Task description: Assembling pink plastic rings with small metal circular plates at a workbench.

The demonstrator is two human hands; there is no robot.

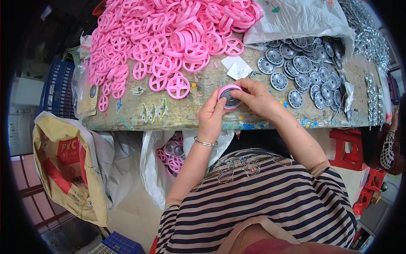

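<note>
Close to the table's front edge I hold a pink plastic wheel with a grey disc (pixel 231 98) set in its face. My left hand (pixel 210 113) grips its left rim, with the thumb at the front. My right hand (pixel 259 98) closes on the right side, its thumb pressing on the grey disc. The fingers behind the wheel are partly hidden. Loose pink spoked wheels (pixel 178 87) are heaped at the far left of the table. To the right of my hands lies a pile of round grey hubcap-like discs (pixel 295 98).
A clear plastic bag (pixel 296 19) partly covers the discs, and silver tinsel (pixel 368 38) hangs at the right. Below the edge, a white sack (pixel 149 169) holds pink wheels with grey discs. An open tan sack (pixel 103 186) stands left; red stools (pixel 344 148) stand right.
</note>
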